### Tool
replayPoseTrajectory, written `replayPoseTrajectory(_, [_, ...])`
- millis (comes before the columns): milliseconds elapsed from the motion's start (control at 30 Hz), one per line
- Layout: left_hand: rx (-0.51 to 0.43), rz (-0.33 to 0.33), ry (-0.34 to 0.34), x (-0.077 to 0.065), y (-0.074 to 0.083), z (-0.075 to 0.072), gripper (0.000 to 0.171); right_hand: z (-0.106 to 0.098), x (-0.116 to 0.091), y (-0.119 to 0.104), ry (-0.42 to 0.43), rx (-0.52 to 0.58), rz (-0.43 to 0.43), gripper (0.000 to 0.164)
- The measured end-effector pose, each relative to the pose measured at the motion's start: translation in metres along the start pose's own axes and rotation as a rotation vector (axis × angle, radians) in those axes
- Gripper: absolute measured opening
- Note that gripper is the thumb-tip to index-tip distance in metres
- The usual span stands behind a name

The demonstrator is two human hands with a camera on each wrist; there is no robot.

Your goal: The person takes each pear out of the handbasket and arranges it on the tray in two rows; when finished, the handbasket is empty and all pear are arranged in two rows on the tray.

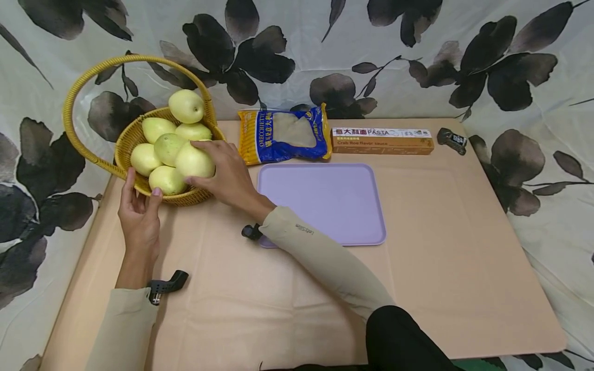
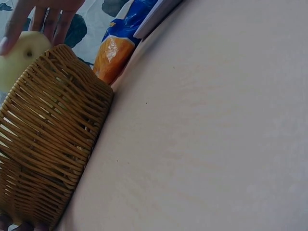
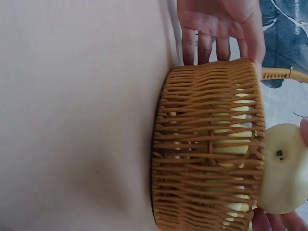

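A yellow wicker basket [image 1: 195, 197] with a tall hoop handle stands at the table's left, heaped with several pale yellow-green pears [image 1: 170, 148]. My right hand [image 1: 227, 172] holds a pear [image 1: 195, 161] at the basket's right rim, thumb below and fingers above; that pear [image 3: 284, 168] also shows in the right wrist view. My left hand [image 1: 141, 221] rests against the basket's near left side. In the right wrist view, the left hand [image 3: 216, 19] has its fingers extended beside the woven wall [image 3: 207, 144]; its fingertips are partly hidden.
A lilac tray [image 1: 325, 206] lies right of the basket, partly under my right forearm. Behind it are a blue and yellow pasta bag [image 1: 292, 135], an orange-brown pasta box [image 1: 382, 141] and a small black packet [image 1: 451, 140]. Floral cloth hangs behind the table.
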State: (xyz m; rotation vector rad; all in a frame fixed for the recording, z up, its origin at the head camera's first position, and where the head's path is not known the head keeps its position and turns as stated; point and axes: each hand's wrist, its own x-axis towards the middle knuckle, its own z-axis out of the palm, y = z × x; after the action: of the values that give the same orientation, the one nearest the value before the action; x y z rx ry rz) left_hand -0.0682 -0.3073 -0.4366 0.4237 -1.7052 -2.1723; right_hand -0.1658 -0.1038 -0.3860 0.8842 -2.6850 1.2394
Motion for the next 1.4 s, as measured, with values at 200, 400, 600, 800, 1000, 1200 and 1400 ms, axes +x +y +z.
replayPoseTrajectory(200, [-0.022,-0.011,0.02,0.0,-0.001,0.0,0.079,-0.013,-0.008,0.007,0.063,0.121,0.016,0.075])
replayPoseTrajectory(400, [-0.01,-0.024,0.025,0.0,-0.001,-0.001,0.078,-0.028,-0.02,0.019,0.107,0.247,0.053,0.074])
replayPoseTrajectory(600, [-0.017,-0.018,0.022,0.001,0.001,0.0,0.078,-0.042,-0.033,0.039,0.166,0.268,0.063,0.073])
replayPoseTrajectory(800, [-0.006,-0.017,0.012,0.001,0.003,0.001,0.077,-0.051,-0.047,0.059,0.165,0.254,0.111,0.072])
replayPoseTrajectory(1000, [-0.021,-0.02,0.019,0.0,0.002,0.001,0.078,-0.058,-0.057,0.074,0.118,0.21,0.189,0.074])
replayPoseTrajectory(1200, [-0.028,-0.02,0.029,0.001,0.001,0.001,0.077,-0.06,-0.061,0.081,0.075,0.15,0.286,0.074])
replayPoseTrajectory(1400, [-0.025,-0.011,0.023,0.002,0.0,0.001,0.078,-0.059,-0.062,0.087,0.045,0.097,0.351,0.074])
